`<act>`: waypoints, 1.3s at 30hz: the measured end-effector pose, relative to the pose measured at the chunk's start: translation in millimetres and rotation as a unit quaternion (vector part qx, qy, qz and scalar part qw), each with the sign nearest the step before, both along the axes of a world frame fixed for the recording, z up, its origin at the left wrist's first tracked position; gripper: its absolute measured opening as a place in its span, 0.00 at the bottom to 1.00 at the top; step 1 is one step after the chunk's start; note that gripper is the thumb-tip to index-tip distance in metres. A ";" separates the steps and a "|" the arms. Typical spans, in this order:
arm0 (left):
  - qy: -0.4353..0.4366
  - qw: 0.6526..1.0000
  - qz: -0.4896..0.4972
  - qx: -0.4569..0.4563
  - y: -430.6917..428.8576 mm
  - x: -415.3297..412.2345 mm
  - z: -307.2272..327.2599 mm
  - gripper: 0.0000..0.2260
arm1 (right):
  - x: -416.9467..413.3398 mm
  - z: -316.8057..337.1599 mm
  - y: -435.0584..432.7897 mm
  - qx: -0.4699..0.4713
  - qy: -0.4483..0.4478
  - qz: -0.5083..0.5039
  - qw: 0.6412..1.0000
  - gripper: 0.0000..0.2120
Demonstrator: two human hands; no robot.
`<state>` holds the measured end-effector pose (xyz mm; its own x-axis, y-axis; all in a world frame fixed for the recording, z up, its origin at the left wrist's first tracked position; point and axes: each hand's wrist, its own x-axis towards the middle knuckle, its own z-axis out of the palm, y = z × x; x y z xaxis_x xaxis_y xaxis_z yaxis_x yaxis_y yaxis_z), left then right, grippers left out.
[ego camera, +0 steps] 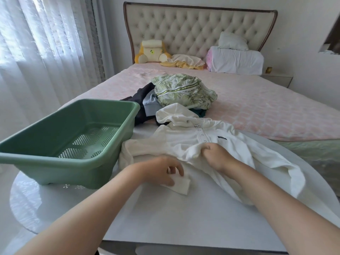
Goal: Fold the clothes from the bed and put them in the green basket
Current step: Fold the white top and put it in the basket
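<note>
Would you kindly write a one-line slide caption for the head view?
The shirt, held by the left hand and right hand, beside the basket; clothes pile behind.

I get a single view here: a wide-angle camera worn on the person's head, tilted forward and down. It sits close over the table (184,218), whose near edge lies at the frame's bottom, and faces along the bed (266,107) to the headboard (193,28) at the far end.

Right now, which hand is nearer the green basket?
Left. Left hand pinches the white shirt beside the green basket; right hand grips the shirt's middle, farther away.
</note>
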<state>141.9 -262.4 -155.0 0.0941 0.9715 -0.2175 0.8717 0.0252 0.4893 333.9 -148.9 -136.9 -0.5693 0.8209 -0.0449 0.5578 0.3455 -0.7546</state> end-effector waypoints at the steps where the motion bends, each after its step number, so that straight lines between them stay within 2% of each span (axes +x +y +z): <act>1: 0.027 0.999 0.004 -0.021 1.7 -0.2 1.2 0.13 | 2.3 1.1 3.7 -0.006 0.018 -0.023 1.000 0.14; 3: 0.137 0.987 0.020 -0.085 3.6 -3.0 10.0 0.12 | 8.4 4.1 9.2 -0.002 0.019 -0.054 0.998 0.12; 4: 0.217 0.967 0.025 -0.134 2.8 -3.1 17.1 0.11 | 11.2 5.8 11.5 0.005 0.000 -0.069 0.998 0.12; 6: 0.330 0.923 0.043 -0.193 0.5 -5.7 25.2 0.14 | 16.7 6.2 17.5 0.014 -0.057 -0.094 0.994 0.17; 7: 0.356 0.913 0.046 -0.196 1.8 -8.2 27.5 0.15 | 19.1 5.5 18.9 0.029 -0.104 -0.104 0.989 0.18; 9: 0.325 0.934 0.096 -0.116 8.8 -13.9 27.4 0.11 | 20.6 5.4 17.8 0.109 -0.222 -0.111 0.963 0.18; 10: 0.285 0.950 0.119 -0.038 11.9 -14.1 25.6 0.10 | 20.9 4.0 16.9 0.159 -0.261 -0.111 0.946 0.17; 11: 0.240 0.962 0.119 0.044 16.9 -14.0 19.4 0.12 | 21.2 2.7 15.7 0.215 -0.274 -0.102 0.932 0.18; 13: 0.164 0.972 0.081 0.148 26.1 -13.5 4.0 0.18 | 21.5 2.3 13.5 0.309 -0.227 -0.034 0.923 0.27; 15: 0.154 0.972 0.041 0.170 36.2 -14.4 -13.9 0.22 | 21.1 3.5 9.1 0.329 -0.173 0.077 0.925 0.35; 17: 0.145 0.973 0.048 0.173 41.6 -15.5 -23.3 0.20 | 18.3 0.7 5.5 0.308 -0.219 0.137 0.916 0.33; 20: 0.145 0.966 0.054 0.208 43.1 -24.0 -29.0 0.15 | 15.7 -4.7 5.6 0.304 -0.283 0.117 0.902 0.21; 22: 0.146 0.958 0.073 0.235 42.9 -32.6 -30.3 0.13 | 17.8 -2.0 8.7 0.317 -0.239 0.067 0.915 0.15; 24: 0.148 0.941 0.110 0.285 41.1 -37.8 -21.2 0.11 | 22.1 6.4 10.9 0.278 -0.173 0.019 0.945 0.12; 26: 0.165 0.925 0.162 0.302 39.4 -41.2 -8.6 0.09 | 25.6 15.1 10.6 0.193 -0.104 -0.006 0.976 0.10; 29: 0.273 0.924 0.195 0.183 35.5 -40.5 -1.3 0.11 | 24.4 18.6 3.3 0.030 0.019 0.032 0.999 0.09; 31: 0.301 0.926 0.158 0.161 36.3 -36.9 -4.9 0.11 | 23.3 18.2 -2.1 -0.070 0.039 0.107 0.991 0.13; 33: 0.257 0.939 0.095 0.208 36.4 -26.9 -4.1 0.12 | 23.1 16.9 -8.3 -0.157 0.027 0.190 0.969 0.21; 35: 0.147 0.965 0.064 0.208 32.4 -14.7 0.7 0.13 | 21.1 13.1 -14.4 -0.204 0.015 0.230 0.951 0.23; 37: 0.058 0.988 0.045 0.135 21.9 -3.5 1.7 0.12 | 17.6 9.3 -20.6 -0.212 0.002 0.242 0.947 0.22; 39: 0.066 0.995 0.015 0.066 10.8 3.9 -3.6 0.09 | 15.6 8.1 -26.2 -0.241 0.009 0.265 0.934 0.19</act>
